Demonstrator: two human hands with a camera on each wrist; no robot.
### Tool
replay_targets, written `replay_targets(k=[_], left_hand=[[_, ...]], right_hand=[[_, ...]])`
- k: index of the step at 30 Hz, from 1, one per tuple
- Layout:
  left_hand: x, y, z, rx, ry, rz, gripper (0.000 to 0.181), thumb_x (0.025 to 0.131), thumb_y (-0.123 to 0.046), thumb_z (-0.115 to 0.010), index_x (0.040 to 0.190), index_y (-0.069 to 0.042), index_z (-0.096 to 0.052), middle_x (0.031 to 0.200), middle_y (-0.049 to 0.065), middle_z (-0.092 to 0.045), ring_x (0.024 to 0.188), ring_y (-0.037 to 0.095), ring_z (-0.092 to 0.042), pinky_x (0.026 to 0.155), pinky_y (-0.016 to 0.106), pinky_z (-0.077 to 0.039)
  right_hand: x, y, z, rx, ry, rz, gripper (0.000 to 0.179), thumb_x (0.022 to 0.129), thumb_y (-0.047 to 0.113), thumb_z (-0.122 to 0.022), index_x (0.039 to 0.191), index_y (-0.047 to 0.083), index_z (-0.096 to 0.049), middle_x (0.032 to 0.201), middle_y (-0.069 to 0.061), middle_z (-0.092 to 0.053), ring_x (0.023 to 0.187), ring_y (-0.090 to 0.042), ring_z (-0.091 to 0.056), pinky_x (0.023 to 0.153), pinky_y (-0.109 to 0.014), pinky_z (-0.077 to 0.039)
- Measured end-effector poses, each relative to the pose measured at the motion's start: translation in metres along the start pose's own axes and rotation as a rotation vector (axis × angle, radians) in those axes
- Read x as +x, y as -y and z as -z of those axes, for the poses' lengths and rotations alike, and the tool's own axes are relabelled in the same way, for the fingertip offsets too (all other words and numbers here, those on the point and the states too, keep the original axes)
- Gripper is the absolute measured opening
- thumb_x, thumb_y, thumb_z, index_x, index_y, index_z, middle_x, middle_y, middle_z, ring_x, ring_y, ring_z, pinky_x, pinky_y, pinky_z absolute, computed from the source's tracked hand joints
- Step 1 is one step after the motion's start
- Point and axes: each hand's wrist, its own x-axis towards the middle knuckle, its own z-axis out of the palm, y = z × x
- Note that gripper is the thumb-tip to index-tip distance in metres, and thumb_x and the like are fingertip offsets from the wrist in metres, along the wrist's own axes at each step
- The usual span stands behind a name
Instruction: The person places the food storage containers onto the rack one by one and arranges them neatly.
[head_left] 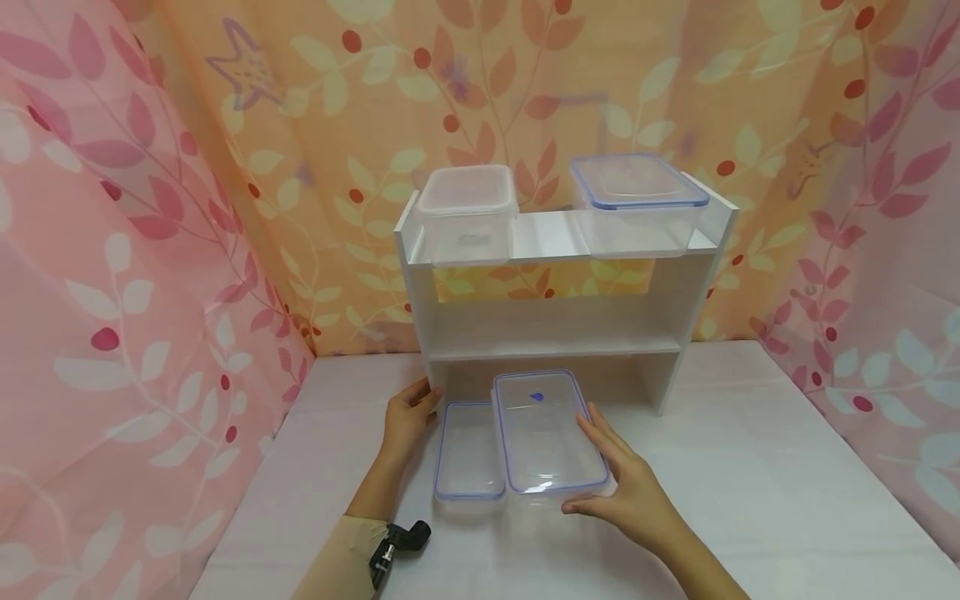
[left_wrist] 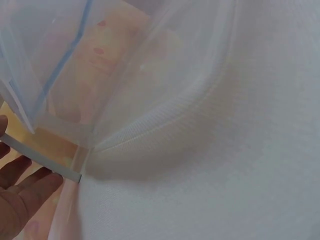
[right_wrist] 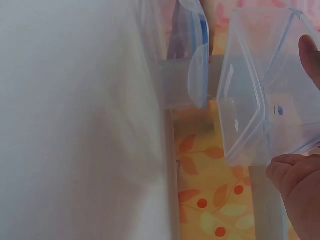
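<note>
My right hand (head_left: pixel 626 492) grips a clear rectangular food container (head_left: pixel 551 433) with a blue-rimmed lid by its right side, thumb and fingers spread around it. In the right wrist view this container (right_wrist: pixel 245 115) is tilted and held up off the white table. Just left of it, a smaller clear container (head_left: pixel 471 454) with a blue rim stands on the table. My left hand (head_left: pixel 408 417) pinches the front edge of the white shelf's left side panel (left_wrist: pixel 45 160), low down, thumb on one face and fingers on the other.
The white shelf unit (head_left: pixel 555 325) stands behind the containers. On its top board are a clear container with a whitish lid (head_left: pixel 467 212) at left and one with a blue-rimmed lid (head_left: pixel 637 204) at right. Patterned curtains (head_left: pixel 337 167) surround the white table (head_left: pixel 765 467).
</note>
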Motion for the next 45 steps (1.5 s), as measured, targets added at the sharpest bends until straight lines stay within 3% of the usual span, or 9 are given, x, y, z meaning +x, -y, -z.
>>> replay_targets(k=[13, 23, 29, 35, 40, 45], left_hand=[[0.001, 0.0, 0.0, -0.003, -0.001, 0.004, 0.045, 0.099, -0.017, -0.07, 0.14, 0.0, -0.06, 0.139, 0.022, -0.063, 0.119, 0.03, -0.065, 0.098, 0.055, -0.055], [0.001, 0.001, 0.0, -0.002, -0.004, 0.008, 0.046, 0.099, -0.017, -0.07, 0.14, 0.001, -0.06, 0.138, 0.021, -0.063, 0.115, 0.028, -0.066, 0.098, 0.057, -0.055], [0.002, 0.002, 0.0, 0.001, -0.002, 0.004, 0.046, 0.099, -0.016, -0.07, 0.14, 0.003, -0.059, 0.139, 0.022, -0.062, 0.117, 0.029, -0.064, 0.099, 0.057, -0.054], [0.001, 0.002, 0.0, 0.0, -0.008, 0.008, 0.044, 0.099, -0.015, -0.07, 0.139, 0.002, -0.06, 0.138, 0.022, -0.063, 0.116, 0.03, -0.065, 0.098, 0.057, -0.054], [0.002, 0.002, 0.0, -0.008, -0.004, 0.0, 0.043, 0.099, -0.014, -0.069, 0.139, 0.001, -0.06, 0.138, 0.022, -0.063, 0.118, 0.032, -0.065, 0.099, 0.058, -0.053], [0.002, 0.002, 0.001, -0.015, 0.001, 0.0, 0.043, 0.099, -0.014, -0.07, 0.139, 0.001, -0.061, 0.138, 0.022, -0.063, 0.119, 0.032, -0.064, 0.099, 0.058, -0.053]], right_hand=[[0.007, 0.026, 0.001, 0.012, -0.005, 0.039, 0.112, 0.064, 0.044, -0.095, 0.159, 0.025, -0.039, 0.171, 0.003, -0.02, 0.153, -0.03, -0.026, 0.111, -0.007, -0.024], [0.017, 0.04, 0.004, 0.108, 0.002, 0.05, 0.113, 0.063, 0.036, -0.098, 0.159, 0.021, -0.04, 0.171, 0.001, -0.02, 0.155, -0.03, -0.021, 0.112, -0.01, -0.029], [0.026, 0.047, 0.007, 0.107, 0.007, 0.063, 0.112, 0.064, 0.036, -0.097, 0.159, 0.02, -0.04, 0.171, -0.003, -0.02, 0.154, -0.037, -0.022, 0.11, -0.009, -0.03], [0.035, 0.054, 0.008, 0.132, 0.014, 0.07, 0.113, 0.064, 0.032, -0.098, 0.159, 0.02, -0.039, 0.171, 0.001, -0.018, 0.155, -0.033, -0.021, 0.11, -0.01, -0.032], [0.043, 0.06, 0.009, 0.13, 0.005, 0.076, 0.114, 0.062, 0.032, -0.099, 0.158, 0.015, -0.041, 0.171, -0.002, -0.019, 0.155, -0.031, -0.022, 0.109, -0.011, -0.034], [0.051, 0.066, 0.01, 0.097, 0.001, 0.051, 0.114, 0.062, 0.035, -0.099, 0.159, 0.019, -0.04, 0.171, -0.003, -0.019, 0.155, -0.029, -0.023, 0.114, -0.023, -0.036]])
